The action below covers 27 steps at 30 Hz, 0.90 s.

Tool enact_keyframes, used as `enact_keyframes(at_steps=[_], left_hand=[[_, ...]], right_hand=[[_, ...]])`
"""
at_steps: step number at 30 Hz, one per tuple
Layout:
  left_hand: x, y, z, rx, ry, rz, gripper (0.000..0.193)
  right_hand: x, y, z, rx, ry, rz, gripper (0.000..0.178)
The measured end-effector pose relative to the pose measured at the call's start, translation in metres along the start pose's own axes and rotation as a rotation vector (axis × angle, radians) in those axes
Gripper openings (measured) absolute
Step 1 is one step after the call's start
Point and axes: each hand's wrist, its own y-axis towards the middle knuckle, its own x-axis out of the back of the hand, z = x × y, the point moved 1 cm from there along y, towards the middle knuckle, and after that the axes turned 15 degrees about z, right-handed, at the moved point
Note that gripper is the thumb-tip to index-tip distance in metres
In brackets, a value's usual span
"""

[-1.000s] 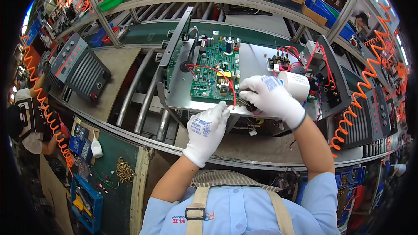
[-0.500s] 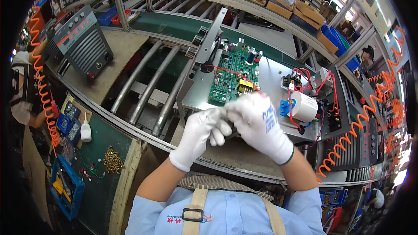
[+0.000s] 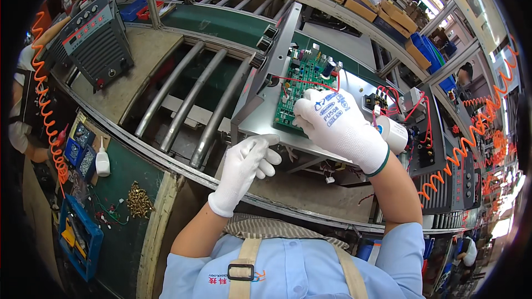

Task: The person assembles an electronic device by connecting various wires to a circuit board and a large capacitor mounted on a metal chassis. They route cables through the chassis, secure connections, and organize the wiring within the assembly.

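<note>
My left hand (image 3: 246, 169), in a white glove, is in front of the metal chassis (image 3: 259, 119). Its fingers are loosely bent and apart, and nothing shows in them. Over the near part of a green circuit board (image 3: 299, 80) is my gloved right hand (image 3: 335, 124), its fingers curled down and closed. Whatever those fingertips hold is hidden by the glove. A red wire (image 3: 310, 82) arcs over the board just behind my right hand. To its right, a white cylindrical part (image 3: 394, 134) is partly covered by the glove.
The chassis lies on a roller conveyor (image 3: 191, 102). A grey finished machine (image 3: 100, 44) stands at left. The green side bench holds brass fittings (image 3: 140, 199), a white bottle (image 3: 102, 160) and a blue tool tray (image 3: 83, 238). Orange coiled hoses (image 3: 443, 174) hang at both sides. A co-worker's arm (image 3: 27, 138) shows far left.
My hands were together in front of the board and have parted. The right one has moved onto the board; the left has drawn back slightly left. The red wire now arcs higher across the board.
</note>
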Motion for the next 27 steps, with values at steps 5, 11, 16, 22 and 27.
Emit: enact_keyframes(at_steps=[5, 11, 16, 22, 27], left_hand=[[0.003, 0.006, 0.006, 0.006, 0.023, -0.036, 0.041], [-0.005, 0.016, 0.013, -0.015, 0.109, -0.057, 0.04], [0.008, 0.003, 0.048, 0.024, 0.546, 0.087, 0.032], [-0.084, 0.004, 0.097, 0.146, 1.413, 0.555, 0.032], [-0.081, -0.014, 0.18, 0.521, 1.747, 0.698, 0.03]], right_hand=[[-0.006, 0.005, -0.008, 0.127, 0.035, -0.018, 0.008], [-0.011, -0.004, -0.008, -0.003, 0.111, 0.113, 0.017], [-0.036, -0.08, 0.022, 0.346, 0.56, -0.548, 0.039], [-0.132, -0.125, 0.08, 0.294, 0.751, -0.189, 0.052], [-0.183, -0.135, 0.104, 0.277, 0.773, -0.013, 0.036]])
